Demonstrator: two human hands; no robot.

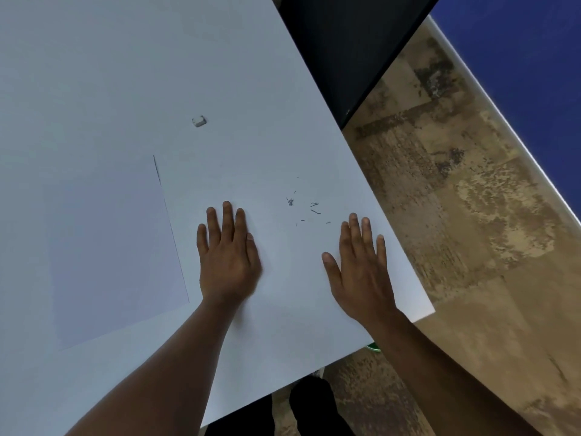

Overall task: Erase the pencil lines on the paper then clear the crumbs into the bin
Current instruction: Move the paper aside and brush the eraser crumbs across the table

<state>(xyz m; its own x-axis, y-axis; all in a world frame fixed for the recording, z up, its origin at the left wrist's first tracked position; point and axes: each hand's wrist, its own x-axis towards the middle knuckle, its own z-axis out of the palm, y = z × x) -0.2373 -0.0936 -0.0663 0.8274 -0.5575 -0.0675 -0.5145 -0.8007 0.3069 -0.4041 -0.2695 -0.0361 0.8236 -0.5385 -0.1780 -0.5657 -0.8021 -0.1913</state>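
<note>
A white sheet of paper point(110, 253) lies on the white table point(157, 58) at the left; I see no pencil lines on it. A small white eraser point(199, 121) sits on the table beyond the paper. Dark eraser crumbs point(306, 206) are scattered on the table near its right edge. My left hand point(228, 250) lies flat on the table, fingers straight, just right of the paper and left of the crumbs. My right hand point(361, 265) also lies flat with fingers straight, just below the crumbs near the table's right edge. Neither hand holds anything.
The table's right edge point(377, 190) runs diagonally; beyond it is mottled brown floor point(456, 215). A dark object point(339, 42) stands at the top beside the table. A blue wall point(518, 58) is at the far right. A green-rimmed thing point(374, 347) peeks from under the table's near edge.
</note>
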